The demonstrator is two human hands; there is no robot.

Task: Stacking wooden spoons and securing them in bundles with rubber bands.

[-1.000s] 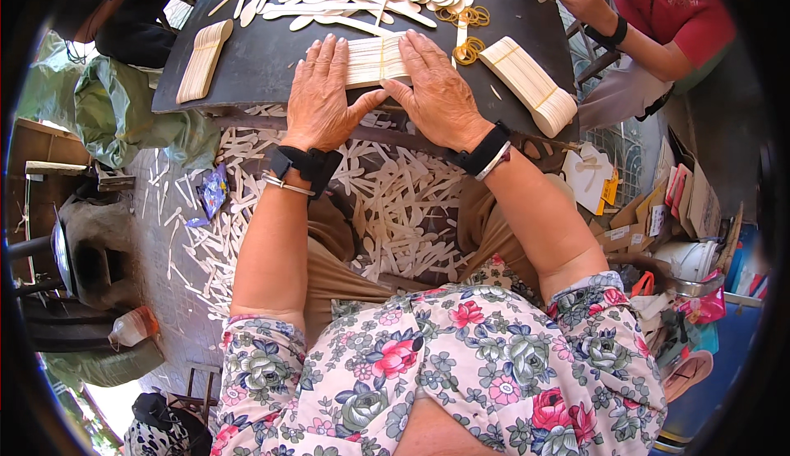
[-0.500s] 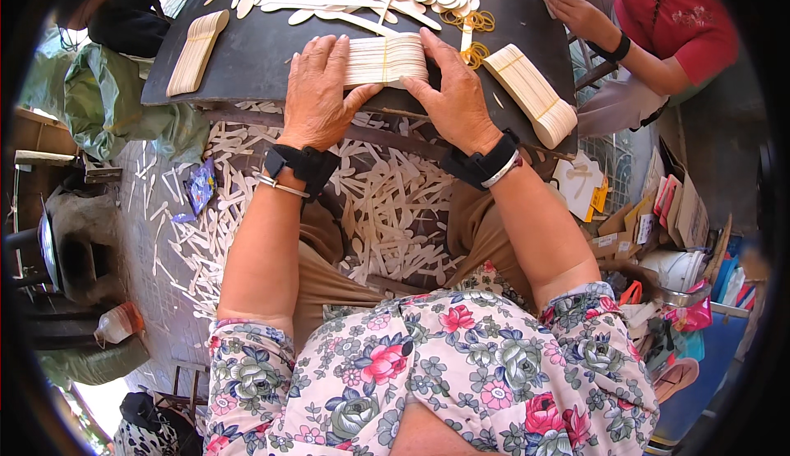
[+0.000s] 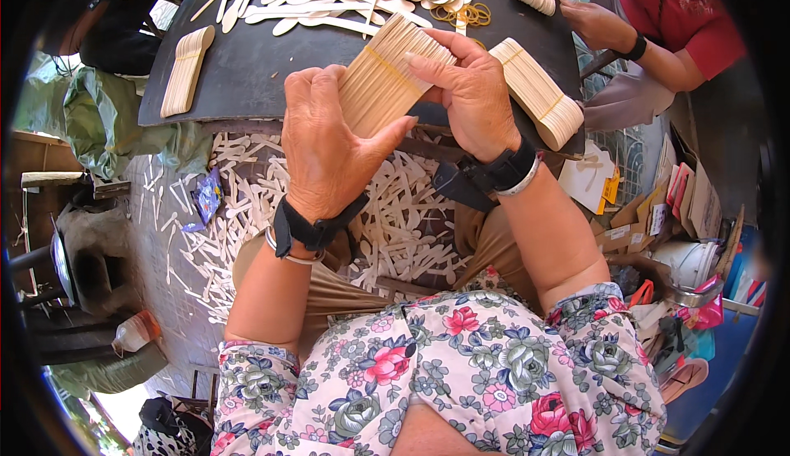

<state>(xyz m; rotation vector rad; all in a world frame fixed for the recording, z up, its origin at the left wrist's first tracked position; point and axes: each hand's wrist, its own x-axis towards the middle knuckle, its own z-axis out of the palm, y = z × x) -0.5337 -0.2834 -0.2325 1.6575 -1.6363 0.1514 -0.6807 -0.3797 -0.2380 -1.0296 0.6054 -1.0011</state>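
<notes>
Over the table's near edge, the bundle slants lengthwise between equally near hands: the left hand, thumb spread, cups its near-left end; the right hand pinches its far-right end.

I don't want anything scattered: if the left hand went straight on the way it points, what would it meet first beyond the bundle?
Beyond the wooden bundle, the left hand would probably meet the loose wooden spoons on the table, though it could pass above them; depth is unclear.
</notes>
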